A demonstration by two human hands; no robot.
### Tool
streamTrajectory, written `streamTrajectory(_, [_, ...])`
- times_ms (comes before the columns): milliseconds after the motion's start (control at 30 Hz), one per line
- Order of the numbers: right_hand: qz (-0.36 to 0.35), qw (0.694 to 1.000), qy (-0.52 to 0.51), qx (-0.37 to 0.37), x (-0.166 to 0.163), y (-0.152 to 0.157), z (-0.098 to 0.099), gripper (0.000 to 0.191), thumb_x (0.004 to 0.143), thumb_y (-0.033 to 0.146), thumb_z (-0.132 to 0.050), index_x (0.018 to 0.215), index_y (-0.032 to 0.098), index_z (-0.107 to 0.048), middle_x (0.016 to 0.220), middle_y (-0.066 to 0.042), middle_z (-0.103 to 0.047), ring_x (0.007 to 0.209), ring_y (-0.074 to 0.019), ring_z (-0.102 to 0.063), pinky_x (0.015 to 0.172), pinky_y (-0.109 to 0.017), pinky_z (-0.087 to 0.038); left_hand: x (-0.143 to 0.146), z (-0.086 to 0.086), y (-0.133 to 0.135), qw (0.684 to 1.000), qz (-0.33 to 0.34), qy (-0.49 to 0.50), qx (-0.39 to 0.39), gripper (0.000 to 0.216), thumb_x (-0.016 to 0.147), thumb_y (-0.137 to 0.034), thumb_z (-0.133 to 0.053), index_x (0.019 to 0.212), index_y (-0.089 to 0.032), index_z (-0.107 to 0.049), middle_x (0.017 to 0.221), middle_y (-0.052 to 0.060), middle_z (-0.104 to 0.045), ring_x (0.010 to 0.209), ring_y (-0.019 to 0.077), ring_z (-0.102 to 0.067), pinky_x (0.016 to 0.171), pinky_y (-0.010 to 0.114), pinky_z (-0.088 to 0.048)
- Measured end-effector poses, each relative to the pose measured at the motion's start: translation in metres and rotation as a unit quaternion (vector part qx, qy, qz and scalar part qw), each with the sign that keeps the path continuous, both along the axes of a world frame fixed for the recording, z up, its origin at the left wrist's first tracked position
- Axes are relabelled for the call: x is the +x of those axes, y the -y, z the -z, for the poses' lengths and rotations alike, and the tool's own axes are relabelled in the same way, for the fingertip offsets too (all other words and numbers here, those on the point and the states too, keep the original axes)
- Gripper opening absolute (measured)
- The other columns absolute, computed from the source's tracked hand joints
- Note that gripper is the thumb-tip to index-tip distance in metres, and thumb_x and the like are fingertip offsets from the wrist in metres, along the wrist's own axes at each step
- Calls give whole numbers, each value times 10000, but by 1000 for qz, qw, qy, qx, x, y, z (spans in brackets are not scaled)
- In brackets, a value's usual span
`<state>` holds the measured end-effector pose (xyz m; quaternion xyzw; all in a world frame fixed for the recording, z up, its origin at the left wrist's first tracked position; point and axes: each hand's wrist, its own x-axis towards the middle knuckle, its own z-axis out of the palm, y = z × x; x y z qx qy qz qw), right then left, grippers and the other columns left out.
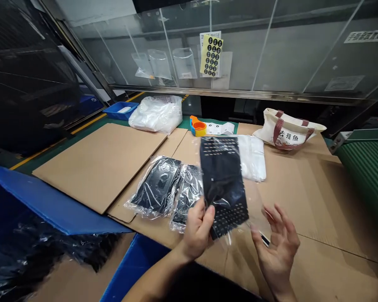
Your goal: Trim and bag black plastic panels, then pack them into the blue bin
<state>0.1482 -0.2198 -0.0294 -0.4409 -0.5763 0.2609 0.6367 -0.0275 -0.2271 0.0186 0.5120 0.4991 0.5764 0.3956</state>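
A flat black panel with rows of small slots [223,176] is inside a clear plastic bag, tilted above the table. My left hand [199,226] is closed on its lower left edge, thumb on the front. My right hand [277,247] is at the bag's lower right with fingers apart and partly curled; its thumb is near the loose clear film, and whether they touch I cannot tell. A slim dark-and-white object [265,240] shows behind that thumb, partly hidden. Two bagged black pieces lie to the left: one bagged piece [159,184] and another bagged piece [187,193].
Clear bags [253,159] lie behind the panel. Farther back are an orange tape dispenser [198,126], a plastic bundle [157,113], a blue tray [121,110] and a canvas tote [290,130]. Cardboard [103,163] covers the left; a blue bin [66,205] stands lower left, a green conveyor [368,167] right.
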Motion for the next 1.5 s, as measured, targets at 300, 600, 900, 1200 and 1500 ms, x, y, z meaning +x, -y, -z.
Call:
streamTrajectory(300, [-67,998,-2,-11,4,7,-7,236,787,135,-675,677,224,-487,616,41,-477,555,-107,-486,510,-221,-427,3,-8,-5,996,-37,76,11,380,924,-367,-485,1172,-132,-652,834,56,-662,706,154,-575,739,306,-500])
streamTrajectory(600, [-136,970,-173,-105,-13,24,-7,364,743,321,-777,1078,277,-642,958,-54,-701,914,-230,-674,814,-388,-540,-11,6,-2,833,-174,-414,321,528,868,-84,-454,1390,-12,-411,512,-64,-504,382,98,-382,394,273,-282])
streamTrajectory(900, [-72,913,-255,-309,-51,-4,-6,382,811,456,-688,1092,201,-644,861,-28,-731,746,-185,-685,686,-277,-548,-12,0,22,807,-18,-480,344,318,937,-214,-403,1112,-54,-615,574,-10,-571,456,116,-469,387,264,-369])
streamTrajectory(1200, [-243,894,-57,-371,-119,-67,0,621,668,589,-717,1124,171,-660,1130,-123,-696,1091,-317,-624,977,-489,-471,-100,40,0,967,-82,-204,-131,602,937,-397,-432,1481,-184,-288,1570,139,-275,1443,254,-275,1179,459,-255])
streamTrajectory(1500, [-180,891,-103,-403,-88,-49,24,716,646,524,-785,1256,224,-559,1392,-118,-525,1234,-297,-536,1048,-447,-432,-109,77,-19,971,12,-100,-216,915,870,-567,-502,1545,-152,-45,1622,108,-59,1489,263,-50,1209,421,-81])
